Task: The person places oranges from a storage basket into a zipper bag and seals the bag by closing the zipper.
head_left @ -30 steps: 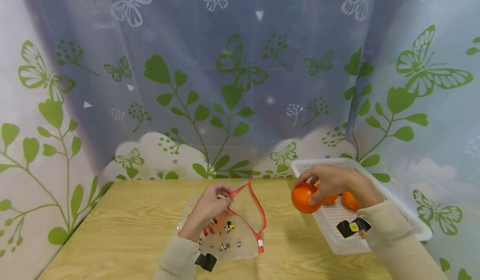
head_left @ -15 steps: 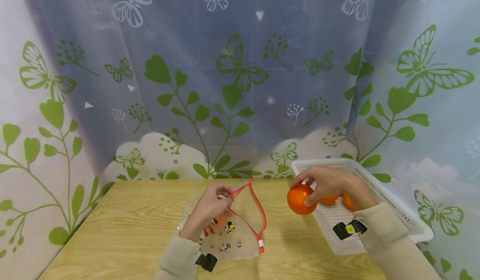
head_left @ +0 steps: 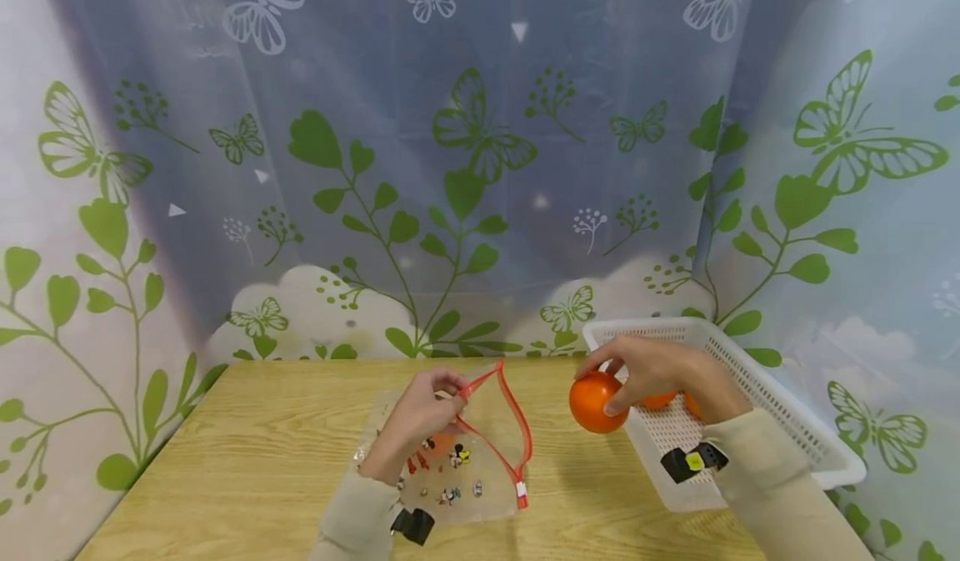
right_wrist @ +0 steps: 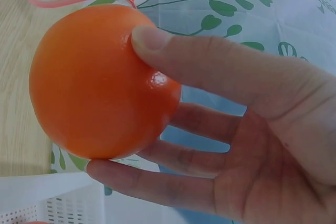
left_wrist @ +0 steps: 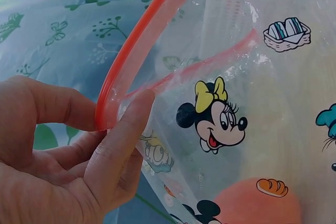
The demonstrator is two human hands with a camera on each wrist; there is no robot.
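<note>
My left hand pinches the red-edged rim of a clear zip bag printed with cartoon mice and food. The bag's mouth gapes toward the right, its white slider at the near corner. Through the film a rounded orange shape shows low in the bag. With thumb and fingers, my right hand holds a glossy orange in the air, just left of the basket. In the right wrist view the thumb presses one side of the orange and fingers support the other.
A white perforated plastic basket stands at the right of the wooden table. More oranges lie in it, partly hidden by my right hand. A patterned curtain closes off the back and sides.
My right hand has carried the orange a little left and slightly nearer, away from the basket and toward the bag. The left hand and bag have stayed in place.
</note>
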